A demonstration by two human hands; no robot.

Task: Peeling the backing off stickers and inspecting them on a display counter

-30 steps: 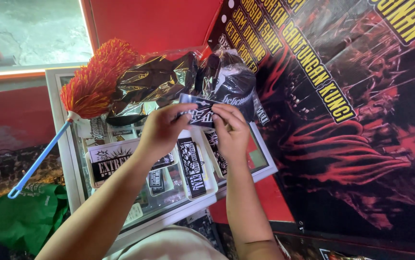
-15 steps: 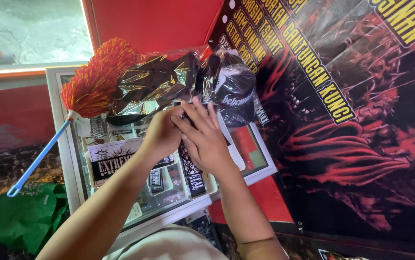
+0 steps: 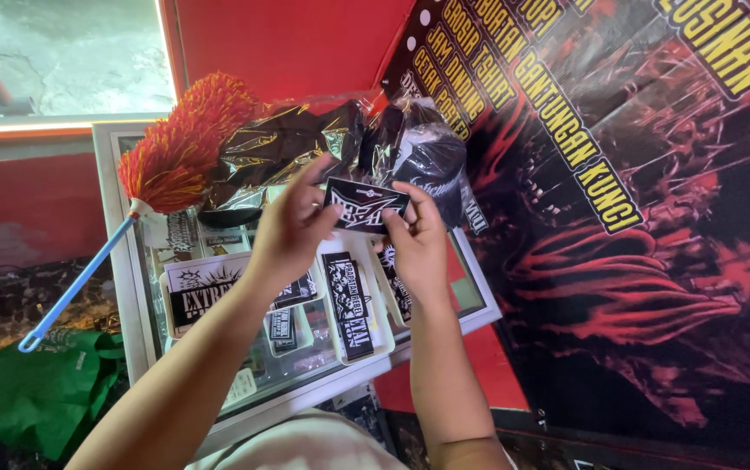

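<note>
A small black sticker (image 3: 364,205) with a white jagged design is held up flat between both hands above a glass display case (image 3: 128,287). My left hand (image 3: 292,228) pinches its left end, thumb and fingers raised. Its right end sits in the fingertips of my right hand (image 3: 417,245). Below the hands, white trays (image 3: 366,344) in the case hold more black-and-white stickers (image 3: 347,305), and a wider one (image 3: 205,292) lies to the left.
An orange feather duster (image 3: 179,148) with a blue handle leans across the case's left side. Shiny plastic-wrapped dark items (image 3: 284,152) lie at the case's far end. A green bag (image 3: 31,392) sits on the floor at left. A black-and-red banner (image 3: 636,218) fills the right.
A second ago both hands held the sticker; half a second ago my right hand lay over it. Now the hands are apart at its ends and the sticker's face shows.
</note>
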